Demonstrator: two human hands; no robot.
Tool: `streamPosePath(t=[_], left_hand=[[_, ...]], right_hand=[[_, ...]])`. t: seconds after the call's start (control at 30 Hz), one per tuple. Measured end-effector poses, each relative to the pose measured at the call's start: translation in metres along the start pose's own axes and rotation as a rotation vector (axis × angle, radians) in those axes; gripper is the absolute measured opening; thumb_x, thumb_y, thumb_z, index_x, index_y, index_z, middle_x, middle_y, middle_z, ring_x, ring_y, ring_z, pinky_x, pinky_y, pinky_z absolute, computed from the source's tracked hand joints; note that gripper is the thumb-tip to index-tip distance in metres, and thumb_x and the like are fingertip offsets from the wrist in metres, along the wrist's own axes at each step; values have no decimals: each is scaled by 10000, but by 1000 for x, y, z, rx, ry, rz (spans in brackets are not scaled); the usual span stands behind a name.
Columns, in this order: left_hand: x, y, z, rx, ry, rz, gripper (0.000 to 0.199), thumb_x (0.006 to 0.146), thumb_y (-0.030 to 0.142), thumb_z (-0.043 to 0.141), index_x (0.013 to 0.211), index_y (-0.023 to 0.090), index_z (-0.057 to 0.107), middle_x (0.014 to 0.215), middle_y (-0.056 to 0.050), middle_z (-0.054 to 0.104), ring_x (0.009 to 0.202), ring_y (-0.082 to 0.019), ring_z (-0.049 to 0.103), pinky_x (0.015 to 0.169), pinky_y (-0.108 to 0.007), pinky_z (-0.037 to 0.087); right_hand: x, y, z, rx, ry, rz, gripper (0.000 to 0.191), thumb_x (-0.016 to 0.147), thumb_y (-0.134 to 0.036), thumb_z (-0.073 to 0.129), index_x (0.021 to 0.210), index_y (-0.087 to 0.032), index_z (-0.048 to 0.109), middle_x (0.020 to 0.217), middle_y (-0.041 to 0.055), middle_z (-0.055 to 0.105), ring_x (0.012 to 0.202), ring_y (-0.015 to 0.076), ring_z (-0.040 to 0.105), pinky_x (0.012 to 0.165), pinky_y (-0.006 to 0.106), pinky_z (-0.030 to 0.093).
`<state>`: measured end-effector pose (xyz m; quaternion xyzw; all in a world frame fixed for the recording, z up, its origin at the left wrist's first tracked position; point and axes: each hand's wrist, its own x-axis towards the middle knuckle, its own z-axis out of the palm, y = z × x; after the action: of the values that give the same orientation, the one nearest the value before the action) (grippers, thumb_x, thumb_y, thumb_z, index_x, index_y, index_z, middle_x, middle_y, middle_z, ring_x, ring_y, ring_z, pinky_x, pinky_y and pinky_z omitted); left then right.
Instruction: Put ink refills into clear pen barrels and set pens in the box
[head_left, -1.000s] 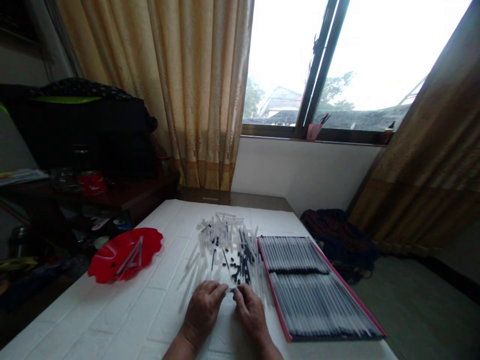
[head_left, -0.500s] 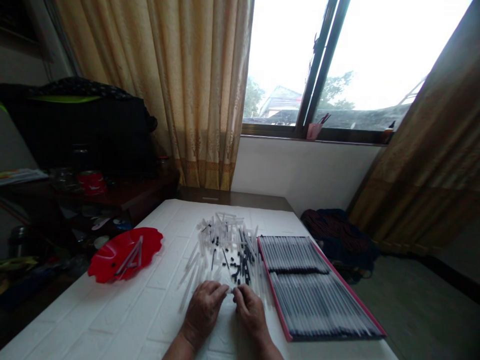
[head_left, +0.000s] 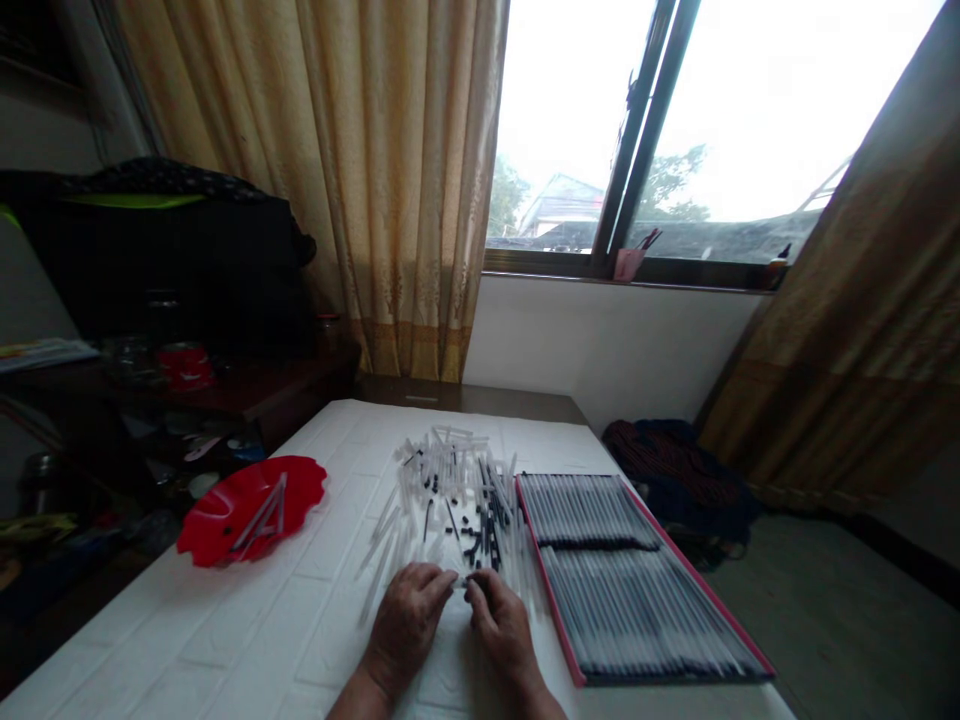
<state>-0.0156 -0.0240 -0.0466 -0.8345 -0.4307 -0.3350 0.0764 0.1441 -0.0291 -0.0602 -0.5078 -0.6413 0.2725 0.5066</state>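
My left hand [head_left: 406,615] and my right hand [head_left: 501,622] meet low over the table, fingertips pinched toward each other. Between them shows a sliver of a small pen part [head_left: 460,581], pale with a dark end; the fingers cover most of it. Just beyond my fingers lie loose black pen caps [head_left: 471,555] and dark thin pieces. Clear plastic pen barrels [head_left: 382,545] are strewn to the left and farther back. Beside my right hand, a pink-edged tray [head_left: 564,640] holds two rows of pens [head_left: 637,610] laid side by side.
On the left of the white table [head_left: 247,640] sits a red scalloped plate [head_left: 304,475] with a few clear tubes in it. A dark cabinet [head_left: 262,395] stands past the left edge. Dark folded cloth [head_left: 675,460] lies beyond the right edge, under the window.
Both hands keep nearly the same place and pinch. The whole view has shifted very slightly; the loose parts and the tray look unmoved.
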Motion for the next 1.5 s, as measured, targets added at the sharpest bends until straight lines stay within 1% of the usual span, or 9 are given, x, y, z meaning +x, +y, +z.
streamPosePath(t=[0.33, 0.53, 0.73, 0.93, 1.1, 1.23, 1.3, 1.4, 1.5], left_hand=[[2, 3, -5, -8, 48, 3, 269, 948, 280, 392, 1003, 239, 653, 803, -48, 668, 743, -179, 629, 672, -300, 533], [2, 3, -4, -17, 42, 0, 289, 954, 291, 370, 1001, 228, 649, 808, -54, 676, 745, -185, 635, 674, -308, 535], [0, 2, -2, -29, 37, -36, 253, 936, 320, 420, 1062, 215, 612, 884, -63, 690, 813, -206, 639, 734, -343, 521], [1, 4, -2, -13, 38, -53, 240, 942, 303, 396, 916, 219, 619, 803, -39, 684, 748, -200, 628, 703, -342, 498], [3, 6, -6, -23, 36, -66, 189, 924, 301, 441, 906, 222, 612, 815, -34, 680, 764, -190, 624, 722, -330, 491], [3, 8, -8, -35, 16, -58, 171, 913, 304, 461, 901, 230, 616, 824, -32, 683, 771, -194, 631, 720, -335, 498], [2, 7, -5, -39, 28, -41, 174, 905, 326, 472, 925, 243, 625, 837, -30, 690, 781, -192, 638, 729, -334, 507], [0, -2, -1, -19, 80, -106, 220, 911, 358, 446, 976, 251, 626, 874, -28, 702, 829, -184, 649, 765, -324, 518], [0, -21, -2, 46, 132, -250, 296, 941, 302, 353, 1001, 194, 623, 917, -73, 701, 871, -203, 651, 783, -352, 522]], right_hand=[[0, -4, 0, -8, 25, 9, 338, 868, -411, 462, 634, -199, 583, 536, -5, 595, 500, 147, 575, 485, 197, 416], [1, -6, -2, 63, 19, 13, 271, 829, -435, 520, 785, -203, 653, 662, 23, 673, 605, 171, 626, 575, 223, 469], [1, -1, -2, 155, 64, 83, 373, 832, -519, 504, 701, -186, 611, 564, 6, 615, 447, 136, 563, 444, 208, 451], [2, 4, -4, 216, 136, 129, 443, 807, -594, 508, 707, -173, 605, 549, 1, 592, 419, 128, 547, 414, 209, 447], [3, 6, -2, 244, 135, 132, 421, 805, -574, 526, 728, -170, 618, 570, 6, 607, 421, 122, 536, 419, 210, 443], [1, 7, 2, 268, 107, 124, 390, 761, -541, 601, 872, -170, 645, 597, -7, 618, 432, 122, 529, 416, 209, 445], [1, 8, 2, 271, 98, 120, 349, 726, -517, 650, 818, -180, 656, 583, -15, 611, 455, 125, 539, 424, 201, 444], [1, 10, 0, 271, 160, 142, 341, 754, -524, 616, 747, -183, 626, 575, -14, 602, 443, 120, 534, 426, 201, 441], [2, 15, -3, 281, 257, 180, 379, 810, -551, 533, 838, -176, 582, 617, 4, 631, 438, 126, 550, 449, 221, 462]])
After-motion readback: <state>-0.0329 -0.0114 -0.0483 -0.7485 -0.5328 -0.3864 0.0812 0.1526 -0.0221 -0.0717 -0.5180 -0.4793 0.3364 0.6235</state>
